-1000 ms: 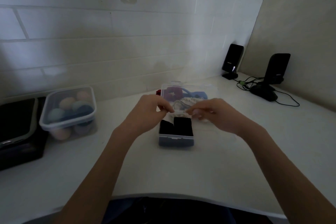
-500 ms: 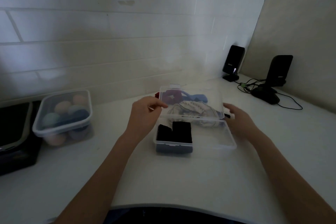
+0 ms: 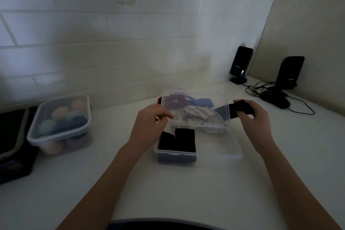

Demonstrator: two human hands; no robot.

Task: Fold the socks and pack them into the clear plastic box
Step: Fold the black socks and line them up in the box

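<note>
l hand (image 3: 149, 123) pinches lid (image 3: 196, 110) edge; r hand (image 3: 255, 117) grips 1 black sock (image 3: 240, 111); 2 folded socks (image 3: 177, 140) in box (image 3: 233, 152).

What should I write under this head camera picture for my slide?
Left hand holds the lid up; right hand brings a black sock to the clear box.

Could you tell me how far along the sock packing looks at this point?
Partly done. Folded black socks already sit in the left end of the clear box; the rest of it looks unfilled. The left hand holds the lid up, and the right hand grips another black sock. Red, blue and white socks behind the box remain.
</note>
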